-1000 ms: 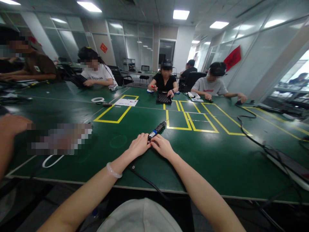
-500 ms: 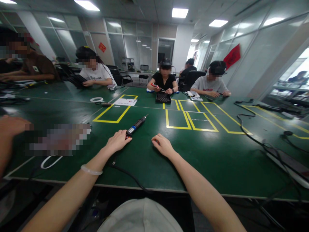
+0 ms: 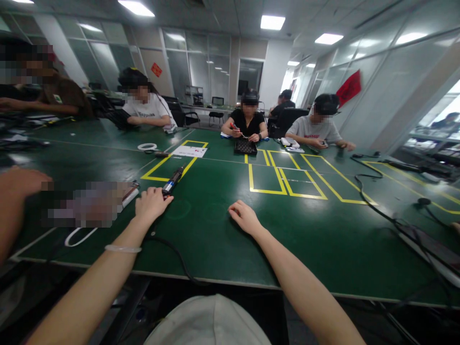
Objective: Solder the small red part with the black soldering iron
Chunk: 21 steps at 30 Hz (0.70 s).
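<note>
My left hand (image 3: 151, 205) is closed over the rear of a black electric screwdriver (image 3: 174, 179) with a blue band. Its tip points away from me, over the edge of a yellow-taped rectangle, and my palm hides its back end. A black cable (image 3: 179, 256) runs from near my left wrist to the table's front edge. On the green tabletop (image 3: 212, 239), to the right of the screwdriver, rests my right hand (image 3: 245, 218). Its fingers are loosely curled, with nothing visible in them.
Left of my hand lies a blurred-out flat object with a white strap (image 3: 79, 237), beside another person's hand (image 3: 21, 191). Farther off are a white ring (image 3: 147, 147), a sheet of paper (image 3: 189, 151) and a black tray (image 3: 246, 146) before a co-worker. Black cords (image 3: 375, 211) cross the right side.
My left hand has slid the electric screwdriver to the left along the table, turning it more upright in view. My right hand stays in about the same place.
</note>
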Tool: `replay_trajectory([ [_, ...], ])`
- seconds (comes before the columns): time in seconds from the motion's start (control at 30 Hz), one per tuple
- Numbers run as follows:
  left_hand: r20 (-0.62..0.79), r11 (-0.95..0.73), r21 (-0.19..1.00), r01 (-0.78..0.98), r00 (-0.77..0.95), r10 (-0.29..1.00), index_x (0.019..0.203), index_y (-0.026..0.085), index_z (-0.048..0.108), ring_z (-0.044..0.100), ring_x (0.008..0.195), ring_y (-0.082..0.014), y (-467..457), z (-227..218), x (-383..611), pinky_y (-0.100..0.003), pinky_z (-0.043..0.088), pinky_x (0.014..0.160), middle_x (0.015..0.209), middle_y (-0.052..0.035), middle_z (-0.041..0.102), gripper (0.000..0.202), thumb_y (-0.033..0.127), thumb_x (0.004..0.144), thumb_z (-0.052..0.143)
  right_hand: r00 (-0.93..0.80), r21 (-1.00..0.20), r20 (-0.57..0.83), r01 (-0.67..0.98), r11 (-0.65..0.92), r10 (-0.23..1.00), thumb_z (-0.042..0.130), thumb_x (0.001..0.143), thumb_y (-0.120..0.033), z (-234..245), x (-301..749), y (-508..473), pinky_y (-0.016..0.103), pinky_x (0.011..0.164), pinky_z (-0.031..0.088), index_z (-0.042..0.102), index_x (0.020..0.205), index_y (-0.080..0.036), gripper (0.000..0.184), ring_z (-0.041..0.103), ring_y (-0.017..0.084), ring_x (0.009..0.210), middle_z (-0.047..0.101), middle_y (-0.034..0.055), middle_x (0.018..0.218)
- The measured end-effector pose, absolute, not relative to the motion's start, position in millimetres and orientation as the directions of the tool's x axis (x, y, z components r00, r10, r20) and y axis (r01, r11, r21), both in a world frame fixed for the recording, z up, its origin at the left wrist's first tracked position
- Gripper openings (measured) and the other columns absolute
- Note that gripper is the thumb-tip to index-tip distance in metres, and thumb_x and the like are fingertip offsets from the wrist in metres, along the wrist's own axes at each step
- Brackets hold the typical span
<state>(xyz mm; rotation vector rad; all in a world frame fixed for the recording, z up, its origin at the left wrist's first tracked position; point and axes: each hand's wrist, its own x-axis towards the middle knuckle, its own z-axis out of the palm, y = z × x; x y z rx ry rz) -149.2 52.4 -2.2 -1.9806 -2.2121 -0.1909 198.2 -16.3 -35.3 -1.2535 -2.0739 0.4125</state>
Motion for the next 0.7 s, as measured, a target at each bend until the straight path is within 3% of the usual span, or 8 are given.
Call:
replay_trajectory([
  [0.1,0.304,0.060,-0.063,0.996,-0.038,0.952,0.130,0.013,0.050,0.054,0.110,-0.0371,46.9,-2.1,-144.4,-0.045,0.048,0.082,0.127,-0.0204,0.053,0.055,0.049,0.089,0.046,-0.316,-0.576,0.384,0.652,0.493,0.867,0.052,0.095,-0.025,-35.7,198.6,-16.1,0.025,0.070,0.038,0.064,0.093,-0.020,0.014,0.053,0.012,0.075,0.055,0.0011,0.089],
  [0.27,0.272,0.027,-0.049,0.998,-0.012,0.962,0.121,0.014,0.054,0.055,0.105,-0.0333,44.0,-0.2,-143.2,-0.040,0.050,0.076,0.120,-0.0178,0.055,0.044,0.041,0.086,0.051,-0.319,-0.580,0.382,0.648,0.494,0.867,0.052,0.095,-0.024,-35.5,199.0,-15.5,0.024,0.070,0.038,0.065,0.093,-0.020,0.013,0.053,0.012,0.074,0.055,0.0006,0.088],
  [0.47,0.255,0.039,0.012,0.999,-0.041,0.966,0.113,0.016,0.060,0.055,0.106,-0.0337,42.8,2.6,-142.1,-0.041,0.051,0.073,0.121,-0.0171,0.056,0.041,0.043,0.092,0.038,-0.319,-0.583,0.383,0.645,0.494,0.867,0.052,0.095,-0.024,-34.1,198.6,-16.5,0.024,0.070,0.038,0.065,0.092,-0.020,0.014,0.053,0.012,0.074,0.055,0.0007,0.088],
  [0.7,0.290,0.056,0.032,0.998,-0.063,0.955,0.114,0.014,0.061,0.057,0.105,-0.0335,44.1,5.6,-141.8,-0.042,0.049,0.079,0.118,-0.0187,0.060,0.045,0.042,0.095,0.031,-0.318,-0.590,0.379,0.641,0.491,0.869,0.052,0.095,-0.024,-33.6,198.5,-15.7,0.024,0.069,0.038,0.065,0.092,-0.020,0.014,0.052,0.012,0.073,0.055,0.0009,0.088],
])
